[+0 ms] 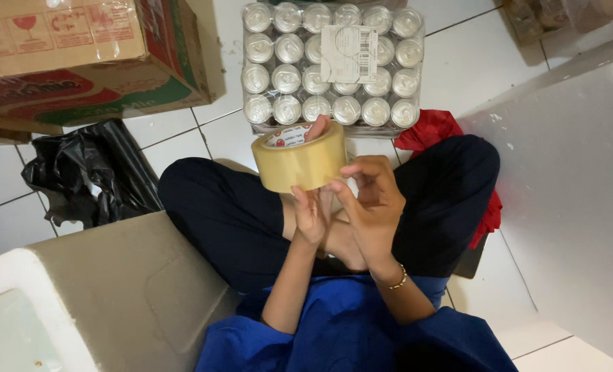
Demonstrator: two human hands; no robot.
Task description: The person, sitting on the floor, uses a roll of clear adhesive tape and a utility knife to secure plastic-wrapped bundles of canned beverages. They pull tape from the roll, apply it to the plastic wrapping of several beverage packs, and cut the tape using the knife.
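A thick roll of tan packing tape is held up over my crossed legs. My left hand grips it from below, with a finger poking through the core at the top. My right hand touches the roll's right edge with its fingertips, thumb and fingers pinched at the tape surface. A thin bracelet is on the right wrist. I sit on a white tiled floor in dark trousers and a blue top.
A shrink-wrapped pack of several small clear cups lies on the floor ahead. A printed cardboard box is at the upper left, a black plastic bag beside it. White foam boxes stand at left and right. Red cloth lies by my knee.
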